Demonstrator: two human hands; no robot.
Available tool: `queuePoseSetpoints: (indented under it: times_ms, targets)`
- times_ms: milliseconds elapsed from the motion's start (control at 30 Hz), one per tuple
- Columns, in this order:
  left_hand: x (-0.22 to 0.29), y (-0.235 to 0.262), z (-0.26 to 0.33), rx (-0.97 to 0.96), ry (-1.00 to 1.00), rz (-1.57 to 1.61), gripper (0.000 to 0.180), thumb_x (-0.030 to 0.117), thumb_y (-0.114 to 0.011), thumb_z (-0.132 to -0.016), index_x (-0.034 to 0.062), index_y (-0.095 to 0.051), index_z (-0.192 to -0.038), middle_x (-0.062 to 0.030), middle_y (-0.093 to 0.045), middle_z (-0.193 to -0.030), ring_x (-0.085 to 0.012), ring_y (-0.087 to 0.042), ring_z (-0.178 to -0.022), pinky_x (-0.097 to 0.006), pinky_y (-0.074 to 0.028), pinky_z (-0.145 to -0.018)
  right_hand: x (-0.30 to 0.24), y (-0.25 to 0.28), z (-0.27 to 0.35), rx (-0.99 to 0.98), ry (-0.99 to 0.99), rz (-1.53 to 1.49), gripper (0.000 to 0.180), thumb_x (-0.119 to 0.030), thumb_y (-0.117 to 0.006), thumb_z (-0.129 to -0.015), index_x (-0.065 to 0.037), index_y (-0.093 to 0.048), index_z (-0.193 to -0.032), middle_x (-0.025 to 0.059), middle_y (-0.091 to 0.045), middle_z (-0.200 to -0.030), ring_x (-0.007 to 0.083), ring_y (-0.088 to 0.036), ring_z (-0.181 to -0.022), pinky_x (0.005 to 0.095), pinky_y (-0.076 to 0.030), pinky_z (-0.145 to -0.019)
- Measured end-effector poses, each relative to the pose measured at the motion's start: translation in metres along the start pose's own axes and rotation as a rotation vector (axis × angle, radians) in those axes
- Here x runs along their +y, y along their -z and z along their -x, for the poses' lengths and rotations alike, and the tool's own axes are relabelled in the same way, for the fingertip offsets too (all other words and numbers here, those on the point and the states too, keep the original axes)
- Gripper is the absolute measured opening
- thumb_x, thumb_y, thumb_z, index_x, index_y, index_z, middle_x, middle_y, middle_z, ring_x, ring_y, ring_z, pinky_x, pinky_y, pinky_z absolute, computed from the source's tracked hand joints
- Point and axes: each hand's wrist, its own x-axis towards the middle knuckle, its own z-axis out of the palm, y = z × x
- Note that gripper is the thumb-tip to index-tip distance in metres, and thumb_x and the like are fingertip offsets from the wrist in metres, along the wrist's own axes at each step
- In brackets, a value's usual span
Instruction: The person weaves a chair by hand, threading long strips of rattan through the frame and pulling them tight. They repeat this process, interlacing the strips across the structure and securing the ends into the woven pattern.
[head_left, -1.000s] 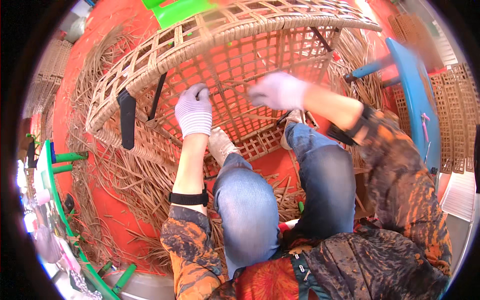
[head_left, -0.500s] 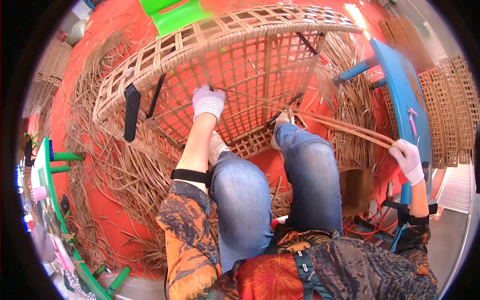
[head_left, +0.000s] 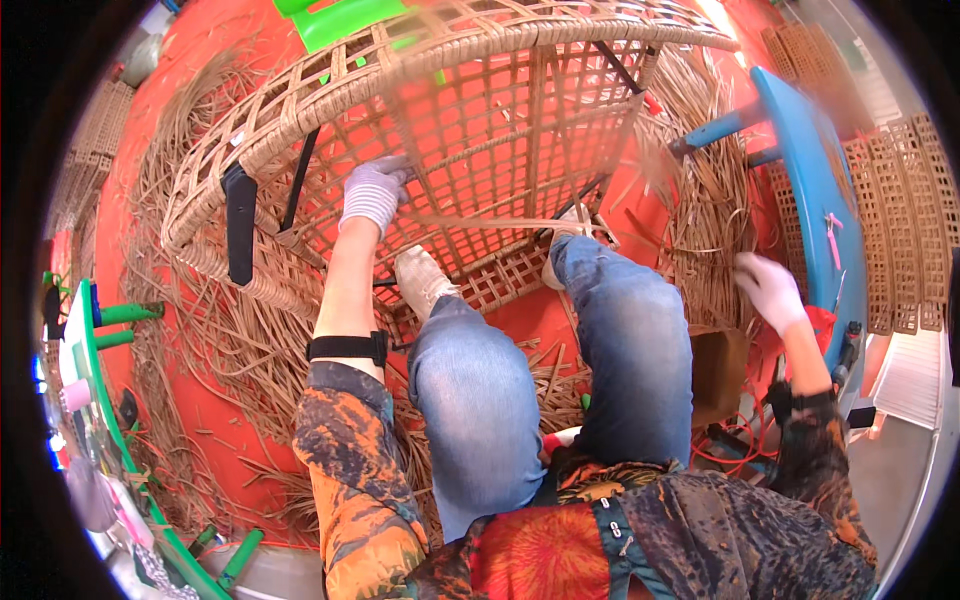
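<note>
A large woven basket (head_left: 535, 140) with an open brown lattice and thick wrapped rim leans in front of my knees. My left hand (head_left: 375, 190), in a striped pale glove, is at its lattice on the left, fingers bent against the weave; part of the fingertips is hard to make out. A flat brown strip (head_left: 495, 222) crosses the lattice from just below that hand toward my right foot. My right hand (head_left: 770, 290), also gloved, is away to the right with no strip visible in it. Its fingers are loosely bent and slightly apart, beside a bundle of loose strips (head_left: 705, 230).
A blue stool (head_left: 800, 170) lies on its side at the right, near stacked woven panels (head_left: 900, 220). Loose strips (head_left: 230, 300) cover the red floor on the left. A green-rimmed stool (head_left: 100, 360) stands far left, and a cardboard box (head_left: 718, 375) is by my right knee.
My right hand has let go of the stretched strips and come slightly left and down. The strips no longer reach it. My left hand has shifted left, and the basket has moved slightly up and left.
</note>
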Motion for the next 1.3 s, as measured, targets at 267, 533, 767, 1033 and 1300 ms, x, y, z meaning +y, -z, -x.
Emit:
queuePoseSetpoints:
  times_ms: [267,533,767,1033,1300]
  targets:
    - [-0.019,0.014,-0.003,0.042,-0.086,-0.127,0.028,0.010,-0.056,-0.086,0.0105,-0.066,-0.112,-0.0109,-0.069,-0.099,-0.0214,-0.066,-0.086,-0.031,-0.050,-0.079,-0.240,-0.030,-0.233,-0.020,0.589,-0.322,0.030,-0.029,-0.048,-0.092,-0.014,-0.057,-0.116,0.0127,-0.065,-0.100,0.0324,-0.060,-0.095,0.0401,-0.048,-0.083]
    - [0.014,0.001,0.010,0.246,0.009,-0.628,0.028,0.031,-0.057,-0.086,0.0204,-0.067,-0.110,-0.0128,-0.067,-0.102,-0.0304,-0.062,-0.099,-0.039,-0.048,-0.087,-0.332,-0.071,-0.296,-0.451,0.480,-0.803,0.032,-0.016,-0.045,-0.088,-0.015,-0.060,-0.118,0.0054,-0.065,-0.081,0.0165,-0.061,-0.067,0.0304,-0.052,-0.061]
    - [0.020,0.010,0.007,0.221,0.077,-0.723,0.032,0.040,-0.053,-0.086,0.0238,-0.067,-0.110,-0.0115,-0.067,-0.101,-0.0295,-0.064,-0.096,-0.040,-0.049,-0.084,-0.347,-0.047,-0.301,-0.623,0.485,-0.434,0.032,-0.015,-0.052,-0.086,-0.015,-0.060,-0.117,0.0052,-0.064,-0.076,0.0157,-0.059,-0.060,0.0292,-0.050,-0.053]
    - [0.023,0.002,0.012,0.270,0.043,-0.675,0.034,0.046,-0.054,-0.085,0.0236,-0.069,-0.106,-0.0099,-0.067,-0.101,-0.0287,-0.063,-0.096,-0.037,-0.049,-0.084,-0.339,-0.067,-0.313,-0.284,0.684,-0.146,0.032,-0.028,-0.057,-0.087,-0.017,-0.058,-0.118,0.0117,-0.067,-0.092,0.0275,-0.064,-0.086,0.0420,-0.049,-0.077]
    - [0.011,0.006,0.021,0.256,-0.014,-0.520,0.027,0.035,-0.060,-0.083,0.0212,-0.070,-0.104,-0.0083,-0.067,-0.104,-0.0264,-0.063,-0.097,-0.035,-0.048,-0.086,-0.337,-0.051,-0.272,-0.213,0.628,0.004,0.027,-0.031,-0.050,-0.089,-0.018,-0.062,-0.110,0.0121,-0.066,-0.098,0.0321,-0.064,-0.092,0.0444,-0.050,-0.080]
